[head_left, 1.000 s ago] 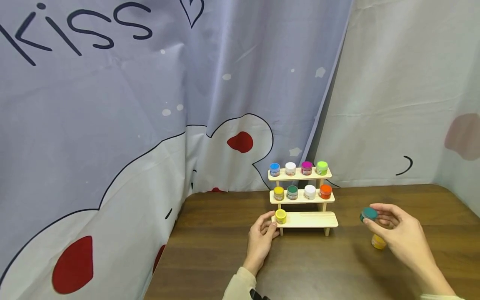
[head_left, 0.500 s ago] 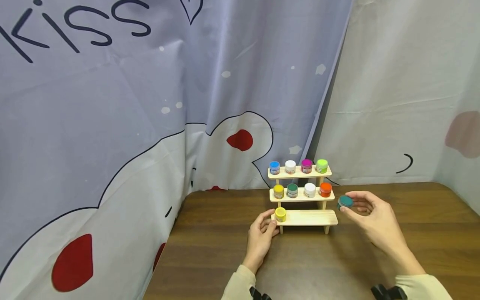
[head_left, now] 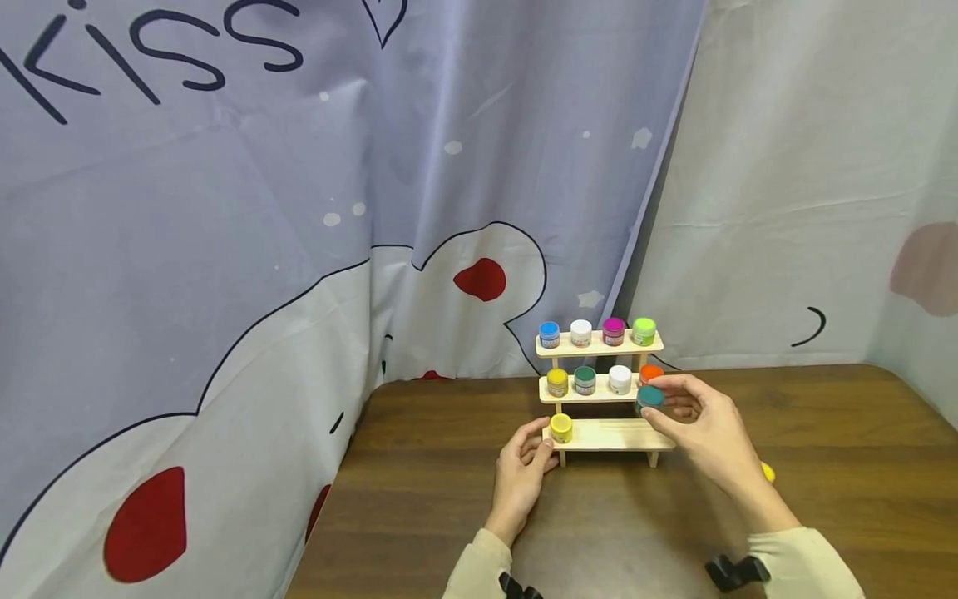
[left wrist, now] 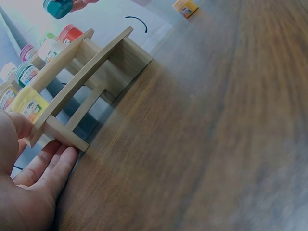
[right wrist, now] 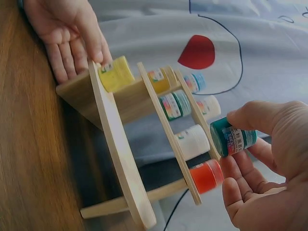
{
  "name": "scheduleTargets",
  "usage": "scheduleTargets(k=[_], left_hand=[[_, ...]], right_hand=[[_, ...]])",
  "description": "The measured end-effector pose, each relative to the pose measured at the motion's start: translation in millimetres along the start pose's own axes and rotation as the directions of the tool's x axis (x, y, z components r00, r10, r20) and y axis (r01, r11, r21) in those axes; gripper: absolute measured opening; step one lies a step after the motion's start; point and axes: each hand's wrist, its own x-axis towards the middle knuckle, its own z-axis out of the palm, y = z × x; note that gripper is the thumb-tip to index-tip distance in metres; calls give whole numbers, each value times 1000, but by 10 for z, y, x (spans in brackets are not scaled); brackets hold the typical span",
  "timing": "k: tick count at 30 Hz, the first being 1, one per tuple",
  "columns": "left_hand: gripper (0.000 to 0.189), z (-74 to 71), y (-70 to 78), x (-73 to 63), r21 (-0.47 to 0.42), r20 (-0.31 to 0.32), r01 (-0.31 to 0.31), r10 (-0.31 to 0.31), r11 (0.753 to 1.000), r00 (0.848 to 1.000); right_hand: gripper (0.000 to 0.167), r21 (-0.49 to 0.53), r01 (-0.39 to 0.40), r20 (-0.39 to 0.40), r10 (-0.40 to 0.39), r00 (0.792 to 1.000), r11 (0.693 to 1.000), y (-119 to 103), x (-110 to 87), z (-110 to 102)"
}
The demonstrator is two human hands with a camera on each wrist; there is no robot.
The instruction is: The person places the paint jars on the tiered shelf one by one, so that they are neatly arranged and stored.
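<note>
My right hand [head_left: 711, 428] pinches a small teal paint jar [head_left: 649, 399] between thumb and fingers. The jar is over the right side of a three-step wooden display stand [head_left: 614, 434], overlapping the orange-red jar in the head view; the right wrist view shows it apart from the steps. At the stand's left end, my left hand [head_left: 518, 482] grips the lowest step, thumb at its top edge and fingers down by the leg [left wrist: 67, 132]. A yellow paint jar [head_left: 560, 428] stands on that step beside the thumb. The rest of the step is bare.
Blue, white, magenta and light green jars line the top step. The middle step carries yellow, dark green, white and orange-red jars [right wrist: 206, 176]. A yellow-orange jar [left wrist: 185, 8] stands on the wooden table [head_left: 419, 499] to the right. Printed curtains [head_left: 247, 183] hang behind.
My right hand has carried the teal jar left, from above the table's right side to the stand. My left hand has stayed at the stand's left end.
</note>
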Motion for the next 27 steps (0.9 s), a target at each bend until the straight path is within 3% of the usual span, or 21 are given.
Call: scheduleTargets(k=[13,27], left_hand=[[35,-6,-5,10,11,-3,-13,13,1000,1000],[35,10,-9,6,3,-9,-16,16,1000,1000]], right_hand=[[39,48,-7,27,6,1000,999,-9,25,239],[40,66,-34,26,33,999,997,-32,1,309]])
